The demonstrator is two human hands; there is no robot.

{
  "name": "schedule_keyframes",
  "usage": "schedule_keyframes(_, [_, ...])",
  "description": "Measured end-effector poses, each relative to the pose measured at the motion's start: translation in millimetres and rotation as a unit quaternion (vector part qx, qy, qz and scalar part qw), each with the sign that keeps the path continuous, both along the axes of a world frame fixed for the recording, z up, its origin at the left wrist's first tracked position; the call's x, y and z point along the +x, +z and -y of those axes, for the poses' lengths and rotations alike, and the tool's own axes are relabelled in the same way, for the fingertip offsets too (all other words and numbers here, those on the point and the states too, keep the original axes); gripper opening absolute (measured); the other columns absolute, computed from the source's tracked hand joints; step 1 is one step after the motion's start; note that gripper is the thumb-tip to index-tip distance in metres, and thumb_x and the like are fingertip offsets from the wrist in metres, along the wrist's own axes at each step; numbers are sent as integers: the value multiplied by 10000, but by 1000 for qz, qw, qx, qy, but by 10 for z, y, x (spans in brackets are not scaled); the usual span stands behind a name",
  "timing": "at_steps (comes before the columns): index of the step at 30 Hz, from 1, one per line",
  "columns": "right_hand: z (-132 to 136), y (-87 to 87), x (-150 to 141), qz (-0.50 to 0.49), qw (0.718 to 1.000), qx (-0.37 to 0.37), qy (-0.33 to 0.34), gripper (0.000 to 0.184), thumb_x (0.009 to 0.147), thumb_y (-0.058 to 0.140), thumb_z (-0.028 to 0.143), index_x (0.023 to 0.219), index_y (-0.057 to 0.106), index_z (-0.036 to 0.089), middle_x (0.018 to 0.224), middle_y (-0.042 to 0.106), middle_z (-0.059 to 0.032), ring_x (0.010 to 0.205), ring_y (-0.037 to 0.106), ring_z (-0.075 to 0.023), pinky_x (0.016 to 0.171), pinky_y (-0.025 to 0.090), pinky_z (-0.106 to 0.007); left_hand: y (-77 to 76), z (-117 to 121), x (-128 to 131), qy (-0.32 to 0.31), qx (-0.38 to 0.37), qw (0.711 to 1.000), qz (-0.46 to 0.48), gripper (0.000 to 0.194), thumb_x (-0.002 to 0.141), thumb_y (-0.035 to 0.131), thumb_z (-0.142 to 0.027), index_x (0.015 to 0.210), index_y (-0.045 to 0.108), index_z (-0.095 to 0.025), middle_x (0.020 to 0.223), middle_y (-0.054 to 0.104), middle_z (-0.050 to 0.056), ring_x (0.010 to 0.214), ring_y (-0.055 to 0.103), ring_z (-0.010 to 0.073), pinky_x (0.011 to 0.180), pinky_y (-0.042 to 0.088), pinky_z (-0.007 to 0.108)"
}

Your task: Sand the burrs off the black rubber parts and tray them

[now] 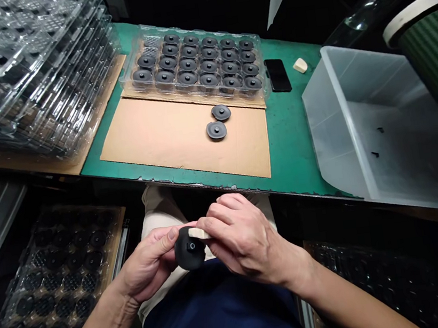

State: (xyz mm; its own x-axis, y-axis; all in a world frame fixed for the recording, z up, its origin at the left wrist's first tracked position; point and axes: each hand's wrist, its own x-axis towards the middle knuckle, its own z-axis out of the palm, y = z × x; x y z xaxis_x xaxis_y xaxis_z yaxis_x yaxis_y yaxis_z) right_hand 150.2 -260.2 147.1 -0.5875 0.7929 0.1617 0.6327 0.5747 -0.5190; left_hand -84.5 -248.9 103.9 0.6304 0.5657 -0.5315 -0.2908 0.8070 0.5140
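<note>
Over the lap [160,215], the left hand [149,262] pinches a dark disc [184,257] by its edge while fingers of the right hand [244,236] clasp a pale block [198,233] against it, apparently rubbing its face. The next stroke likely calls for a steady grip. The disc looks matt and round, with a raised hub.
</note>
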Motion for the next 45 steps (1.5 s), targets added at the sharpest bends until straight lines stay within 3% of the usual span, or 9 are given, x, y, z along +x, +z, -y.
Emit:
schedule_keyframes(6, [0,-9,-18,-7,1000,6,20,332,1121,362,210,1152,679,119,944,549,-85,860,468,-256,834,389,-425,-74,94,28,42,-77,996,-18,274,904,776,-400,878,785,-127,792,705,59,693,615,130,699,549,232])
schedule_keyframes(16, [-21,-30,9,-29,998,24,40,344,1126,353,170,1216,684,150,1026,562,-97,892,485,-249,807,393,-399,-78,145,107,-4,-120,993,18,388,909,744,-481,920,765,-93,769,711,105,641,663,196,548,613,314])
schedule_keyframes(21, [-24,29,-21,-63,992,46,96,280,1120,419,183,1221,679,219,1105,609,-74,981,534,-247,956,400,-431,-34,137,140,-10,-113,992,46,301,967,684,-395,1082,782,-135,845,718,93,722,676,183,672,633,316])
schedule_keyframes(25, [-6,-55,-55,-77,991,29,-105,216,1069,483,233,945,648,171,870,592,-59,807,510,-223,808,394,-387,17,45,166,122,-47,991,29,359,937,740,-323,1290,728,-257,1162,732,69,996,691,158,913,585,254])
schedule_keyframes(28, [33,-109,-108,-104,967,-101,-209,322,1022,525,274,718,462,192,651,447,17,601,389,-157,606,287,-328,-26,15,180,166,39,985,-31,593,836,841,-201,1383,662,-343,1322,684,35,1185,646,171,990,542,223])
schedule_keyframes(31, [68,-82,-210,-175,937,-220,-209,338,1022,528,317,719,439,198,630,428,43,554,360,-134,548,234,-308,-92,51,189,173,147,971,-75,655,767,885,-134,1355,687,-346,1376,661,41,1315,582,217,1056,514,238])
schedule_keyframes(36, [37,41,-340,-238,937,-158,-203,243,1033,511,293,818,549,187,750,512,10,679,446,-156,638,301,-297,-9,74,196,192,267,936,-125,629,775,875,-121,1341,702,-336,1393,634,66,1308,597,267,1050,548,296])
schedule_keyframes(40, [34,78,-288,-187,962,-111,-163,224,1019,503,234,800,494,188,731,471,17,672,408,-157,665,296,-311,105,55,203,240,273,923,-129,613,772,868,-93,1313,718,-340,1250,693,42,1285,615,248,1076,534,302])
schedule_keyframes(45, [116,35,-204,-98,980,-84,-154,243,1016,488,225,781,433,192,727,462,7,677,397,-171,669,284,-334,115,81,248,253,186,940,-134,540,757,889,-139,1246,757,-325,1138,729,26,1203,658,218,1066,534,291])
